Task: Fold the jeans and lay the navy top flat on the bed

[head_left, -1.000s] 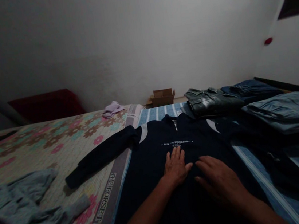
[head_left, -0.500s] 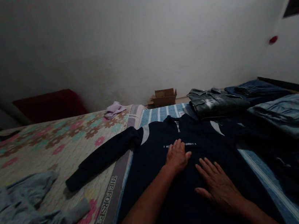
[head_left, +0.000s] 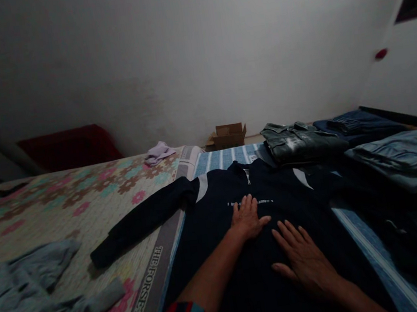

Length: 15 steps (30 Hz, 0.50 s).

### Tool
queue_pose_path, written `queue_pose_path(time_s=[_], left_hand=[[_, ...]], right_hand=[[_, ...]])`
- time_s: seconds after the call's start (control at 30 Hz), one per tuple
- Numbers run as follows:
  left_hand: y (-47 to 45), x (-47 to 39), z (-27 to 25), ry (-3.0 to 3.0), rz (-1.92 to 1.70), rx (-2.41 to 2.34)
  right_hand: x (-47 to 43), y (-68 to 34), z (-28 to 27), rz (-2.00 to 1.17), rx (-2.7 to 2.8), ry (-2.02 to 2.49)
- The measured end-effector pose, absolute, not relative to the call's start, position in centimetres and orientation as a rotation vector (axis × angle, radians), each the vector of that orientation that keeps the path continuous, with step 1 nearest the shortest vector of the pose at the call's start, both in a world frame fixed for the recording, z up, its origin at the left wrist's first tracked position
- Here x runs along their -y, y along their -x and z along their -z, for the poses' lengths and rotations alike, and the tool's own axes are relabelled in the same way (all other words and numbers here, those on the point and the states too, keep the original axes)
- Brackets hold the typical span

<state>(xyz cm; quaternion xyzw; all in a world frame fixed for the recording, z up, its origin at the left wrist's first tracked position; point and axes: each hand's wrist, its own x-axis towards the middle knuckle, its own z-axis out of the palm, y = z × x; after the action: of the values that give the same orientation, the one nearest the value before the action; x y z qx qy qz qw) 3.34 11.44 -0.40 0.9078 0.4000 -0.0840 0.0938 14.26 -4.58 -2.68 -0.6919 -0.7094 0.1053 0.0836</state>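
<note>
A navy zip-neck sweatshirt (head_left: 223, 266) lies front side up, its collar pointing away from me and its left-hand sleeve stretched out over the bedding. White patches mark its shoulders, and a line of small lettering crosses the chest. My left hand (head_left: 245, 220) rests flat on the chest, partly covering the lettering, with the thumb apart. Lower and to the right, my right hand (head_left: 302, 253) lies flat on the same cloth, fingers spread. Neither hand grips anything. The sweatshirt's lower hem is out of view.
Beneath lie a blue striped sheet (head_left: 361, 238) and a flowered bed cover (head_left: 101, 216). A grey garment (head_left: 31, 302) is crumpled at left, a lilac cloth (head_left: 159, 153) behind. Folded at right are a dark green garment (head_left: 302, 141) and light-blue jeans (head_left: 412, 157). A cardboard box (head_left: 229, 136) stands by the wall.
Both hands stay flat on the sweatshirt, almost in the same place. My left thumb has spread slightly further to the right, and the left forearm has shifted a little.
</note>
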Motion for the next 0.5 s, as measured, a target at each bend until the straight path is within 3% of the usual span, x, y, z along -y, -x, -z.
queue_pose_path(time_s=[0.5], left_hand=[[-1.9, -10.1, -0.4, -2.644, 0.112, -1.169]], right_hand=[[3.9, -14.1, 1.1, -0.373, 2.079, 2.113]])
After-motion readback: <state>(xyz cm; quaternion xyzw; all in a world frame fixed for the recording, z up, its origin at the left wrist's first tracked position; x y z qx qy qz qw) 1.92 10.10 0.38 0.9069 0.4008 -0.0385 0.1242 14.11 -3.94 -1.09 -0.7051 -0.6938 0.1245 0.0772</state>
